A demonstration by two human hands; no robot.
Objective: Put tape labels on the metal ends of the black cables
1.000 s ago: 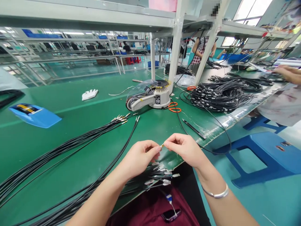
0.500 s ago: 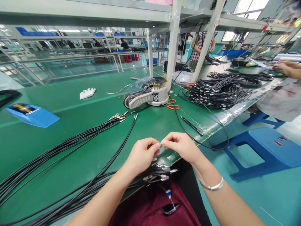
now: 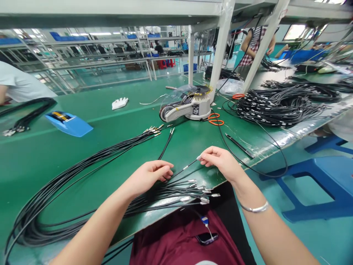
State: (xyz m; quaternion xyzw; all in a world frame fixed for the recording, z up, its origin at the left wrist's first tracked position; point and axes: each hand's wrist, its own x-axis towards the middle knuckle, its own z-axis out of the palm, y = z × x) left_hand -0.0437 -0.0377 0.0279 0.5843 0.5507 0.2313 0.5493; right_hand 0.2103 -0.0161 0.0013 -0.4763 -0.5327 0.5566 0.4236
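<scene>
We see the right hand point(image 3: 220, 162) pinching the metal tip of one black cable point(image 3: 185, 167) between thumb and forefinger. The grip is clenched on that tip, which is lifted a little off the green table point(image 3: 49, 154). The cable runs back and down from there to the left hand point(image 3: 150, 175). That hand lies on top of the bundle point(image 3: 193, 191), fingers curled over it, but we cannot tell whether it clasps any strand or only rests there.

The bundle sits at the near edge of the table, just in front of the person's lap. Its metal ends fan out to the right, some reaching past the edge. The lifted cable is the only one drawn clear of it — the rest lie flat, so we judge that most of this bundle is yet to be picked up.

A second bunch point(image 3: 150, 130) lies farther up the table, well apart from the hands, with its tips pointing toward the tape machine point(image 3: 190, 106). It may be a lot already gone through, though nothing on the tips lets us say so. Orange scissors point(image 3: 215, 119) lie just beside the machine, and a large heap of cables point(image 3: 275, 105) sits on the right — untouched by either hand.
</scene>
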